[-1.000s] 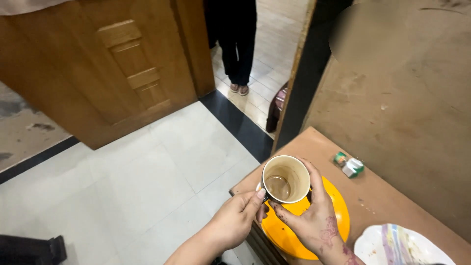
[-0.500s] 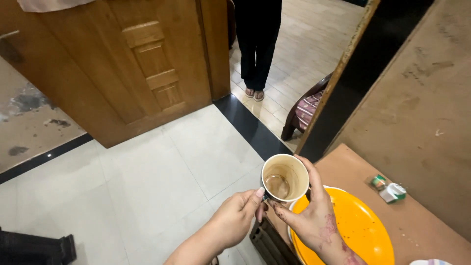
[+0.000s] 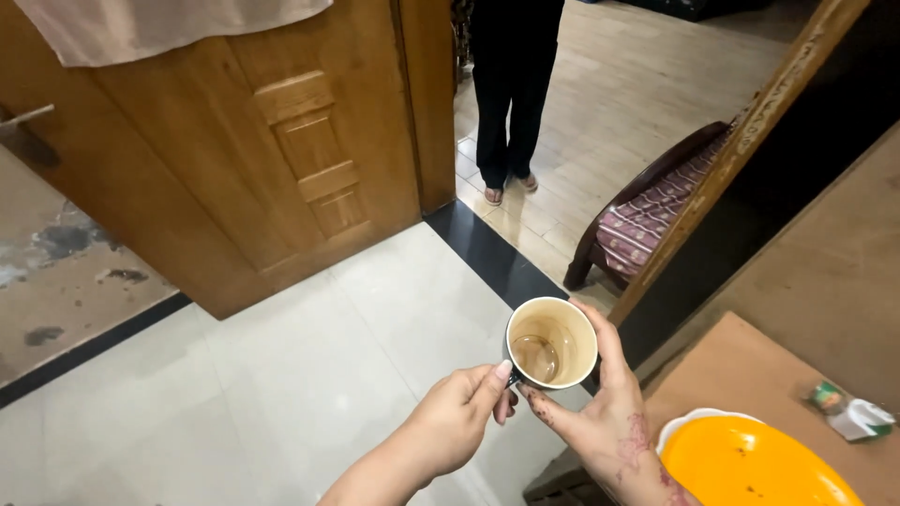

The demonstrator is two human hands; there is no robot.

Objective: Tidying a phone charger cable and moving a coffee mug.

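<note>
Between both hands (image 3: 525,422), round glazed cup (image 3: 551,343)

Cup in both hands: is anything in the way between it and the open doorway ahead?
Yes. A person in dark trousers stands in the doorway beyond the cup. The tiled floor up to it looks bare. Left hand and right hand hold the cup.

The only package I see is a small crumpled carton (image 3: 851,412) lying on the brown tabletop (image 3: 750,375) at my far right, near the orange plate (image 3: 750,464) but apart from it. It is white and green, with a reddish patch on its left end.
</note>
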